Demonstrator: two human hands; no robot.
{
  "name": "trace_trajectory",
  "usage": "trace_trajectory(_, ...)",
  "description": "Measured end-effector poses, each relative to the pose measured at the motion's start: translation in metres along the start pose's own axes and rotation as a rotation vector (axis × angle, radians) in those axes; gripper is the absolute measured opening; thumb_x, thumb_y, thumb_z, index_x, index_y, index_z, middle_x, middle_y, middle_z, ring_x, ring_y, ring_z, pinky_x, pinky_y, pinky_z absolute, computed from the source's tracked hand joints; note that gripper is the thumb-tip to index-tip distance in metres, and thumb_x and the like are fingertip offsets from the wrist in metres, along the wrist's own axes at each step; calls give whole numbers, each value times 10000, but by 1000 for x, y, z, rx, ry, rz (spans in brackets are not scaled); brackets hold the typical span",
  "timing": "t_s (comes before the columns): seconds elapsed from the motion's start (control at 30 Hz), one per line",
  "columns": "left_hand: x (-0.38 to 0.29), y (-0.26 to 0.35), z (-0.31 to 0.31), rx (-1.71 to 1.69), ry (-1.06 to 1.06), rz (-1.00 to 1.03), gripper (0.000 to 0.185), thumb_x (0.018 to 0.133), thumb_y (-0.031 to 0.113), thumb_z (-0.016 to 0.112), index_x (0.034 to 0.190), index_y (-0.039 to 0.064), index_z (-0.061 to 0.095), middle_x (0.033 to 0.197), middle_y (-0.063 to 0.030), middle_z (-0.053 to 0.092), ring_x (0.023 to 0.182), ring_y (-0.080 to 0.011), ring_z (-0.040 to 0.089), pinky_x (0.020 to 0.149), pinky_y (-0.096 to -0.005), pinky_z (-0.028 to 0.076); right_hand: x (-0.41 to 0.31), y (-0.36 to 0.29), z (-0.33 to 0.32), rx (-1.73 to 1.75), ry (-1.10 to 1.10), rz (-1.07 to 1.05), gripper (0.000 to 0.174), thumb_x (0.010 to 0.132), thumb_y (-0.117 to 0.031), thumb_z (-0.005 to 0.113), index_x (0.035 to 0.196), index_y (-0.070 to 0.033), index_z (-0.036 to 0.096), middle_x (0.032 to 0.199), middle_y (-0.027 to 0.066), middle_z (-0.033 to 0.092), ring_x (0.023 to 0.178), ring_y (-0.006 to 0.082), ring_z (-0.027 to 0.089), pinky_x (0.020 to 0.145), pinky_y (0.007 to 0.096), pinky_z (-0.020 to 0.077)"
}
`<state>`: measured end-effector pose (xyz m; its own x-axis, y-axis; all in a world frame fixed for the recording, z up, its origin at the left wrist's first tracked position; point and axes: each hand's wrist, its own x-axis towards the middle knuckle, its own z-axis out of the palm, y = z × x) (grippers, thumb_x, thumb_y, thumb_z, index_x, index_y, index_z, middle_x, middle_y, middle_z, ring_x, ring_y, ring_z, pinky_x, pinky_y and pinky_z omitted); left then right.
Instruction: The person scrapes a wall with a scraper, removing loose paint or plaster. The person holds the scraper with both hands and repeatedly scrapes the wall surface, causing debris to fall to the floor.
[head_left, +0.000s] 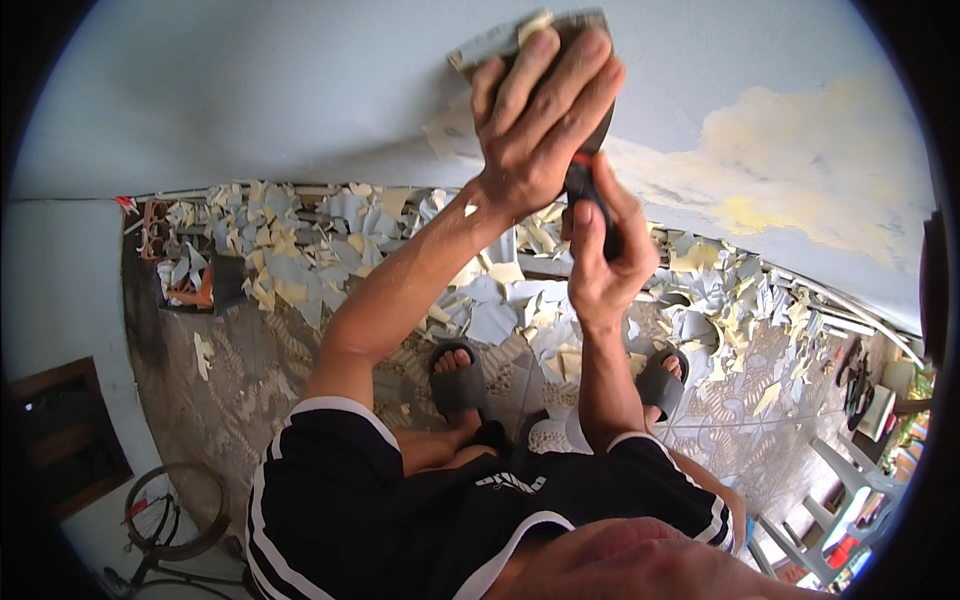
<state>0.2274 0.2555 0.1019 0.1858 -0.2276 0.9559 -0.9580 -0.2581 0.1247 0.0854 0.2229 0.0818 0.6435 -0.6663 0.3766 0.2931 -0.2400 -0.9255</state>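
Observation:
A broad-bladed scraper with a black handle (580, 181) and a red-orange band is held up against the pale blue painted wall (300, 97). My right hand (611, 255) grips the handle low down, thumb along it. Over the scraper's back lies my left hand (536, 120), fingers stretched towards the blade (487, 49) and pressed on it; its thumb is hidden. A cream-coloured flake (535, 25) sits at the blade's edge. To the right, paint is gone from a large cream and yellowish patch (787, 157) of the wall.
Peeled paint flakes (491, 319) litter the tiled floor (247, 367) along the wall, around my sandals (459, 386). At left are a box with orange-brown pieces (187, 289) and a bicycle wheel (178, 510). A grey plastic chair (862, 480) stands at lower right.

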Motion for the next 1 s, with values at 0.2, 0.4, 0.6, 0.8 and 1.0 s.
trace_trajectory(0.2, 1, 1, 0, -21, -35, 58, 374, 949, 214, 625, 1314, 177, 700, 1404, -3, 647, 1348, -225, 539, 1163, -424, 291, -9, -1, 13, 65, 97, -22, 384, 989, 34, 585, 1373, 28, 603, 1063, 109, 721, 733, 61, 591, 662, 214, 490)
trace_trajectory(0.4, -46, -3, -1, 3, -249, 112, 402, 935, 274, 687, 1329, 195, 679, 1454, 13, 605, 1411, -213, 477, 1163, -437, 343, -39, 22, 8, 94, 110, 79, 378, 1050, -42, 521, 1413, 62, 542, 975, 58, 659, 709, 54, 535, 644, 208, 446)
trace_trajectory(0.6, -36, 1, -7, -66, -259, 76, 391, 948, 209, 652, 1337, 241, 676, 1442, 58, 612, 1371, -174, 516, 1197, -406, 327, -44, 38, 26, 155, 199, 70, 416, 1057, -118, 552, 1451, 4, 499, 872, 64, 649, 583, 52, 501, 502, 199, 363)
trace_trajectory(0.8, -35, -16, -10, 104, -239, 232, 410, 956, 264, 624, 1364, 291, 649, 1488, 107, 558, 1405, -121, 466, 1255, -387, 253, -43, 54, 42, 204, 238, 4, 451, 1062, -180, 559, 1477, -29, 468, 847, 57, 652, 549, 56, 497, 448, 192, 340)
trace_trajectory(1.0, -27, -14, -9, 69, -236, 203, 367, 960, 261, 626, 1322, 298, 679, 1445, 115, 597, 1379, -126, 495, 1247, -382, 252, -42, 34, 41, 286, 215, 60, 416, 1053, -110, 561, 1431, 50, 494, 1017, 142, 674, 605, 78, 542, 509, 224, 415)
